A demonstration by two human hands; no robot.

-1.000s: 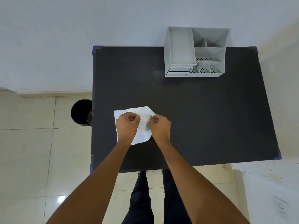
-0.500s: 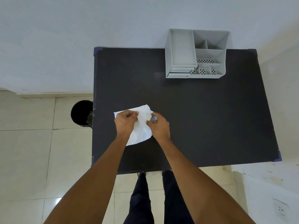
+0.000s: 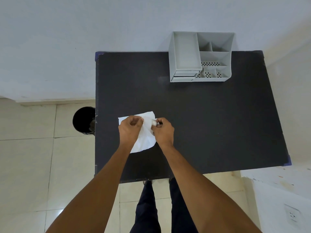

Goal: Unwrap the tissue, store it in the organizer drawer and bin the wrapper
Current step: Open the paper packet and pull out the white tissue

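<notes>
A white sheet, the wrapper (image 3: 146, 137), lies spread on the black table (image 3: 210, 118) near its front left. My left hand (image 3: 130, 128) pinches the wrapper's left part. My right hand (image 3: 164, 130) grips a small white rolled piece, the tissue (image 3: 154, 122), at the wrapper's right edge. Both hands touch the sheet and hide much of it. The grey organizer (image 3: 200, 56) stands at the table's back edge, its small drawers (image 3: 184, 75) at the lower left front looking shut. A black bin (image 3: 84, 120) stands on the floor just left of the table.
A white wall runs behind the table. Pale floor tiles (image 3: 33, 157) surround the bin. My legs in dark trousers (image 3: 161, 207) stand at the table's front edge. A white surface with a socket (image 3: 292, 215) sits at lower right.
The wrapper has been pulled and folded further, its lower edge now curved. My right hand has shifted right and now shows a small white roll between its fingers.
</notes>
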